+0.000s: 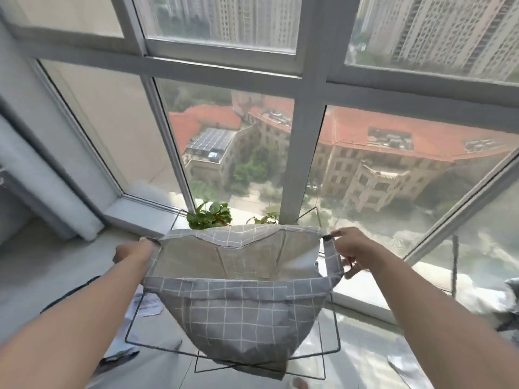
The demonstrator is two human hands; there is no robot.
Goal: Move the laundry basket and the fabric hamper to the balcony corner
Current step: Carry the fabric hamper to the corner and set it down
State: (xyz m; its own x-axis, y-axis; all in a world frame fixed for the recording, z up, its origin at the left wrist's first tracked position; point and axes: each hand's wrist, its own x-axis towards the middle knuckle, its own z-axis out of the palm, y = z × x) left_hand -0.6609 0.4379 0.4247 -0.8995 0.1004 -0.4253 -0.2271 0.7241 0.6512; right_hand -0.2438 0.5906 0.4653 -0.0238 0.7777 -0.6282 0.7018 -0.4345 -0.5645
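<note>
Right now my left hand (134, 251) has its grip clamped on the left end of the fabric hamper (233, 304), fingers curled over the top rail where the cloth is threaded. My right hand (346, 249) grips the opposite end, thumb and fingers pinched shut on the rail's black tip, with a fold of the cloth caught under the palm. Between my two hands the hamper hangs open, its grey checked bag sagging in a deep curve and its pale lining showing inside. Thin dark wire legs (233, 352) cross beneath the bag, and I cannot tell whether they touch the floor (50, 265). Just past the far rim, green plants (209, 216) stand against the base of the window (302, 136), which runs floor to ceiling with white frames. On the floor to my lower left, papers (147, 303) lie partly behind the bag. A dark pole (453, 265) stands near the glass on my right. Beyond the panes I see red-roofed buildings far below and tall towers above.
</note>
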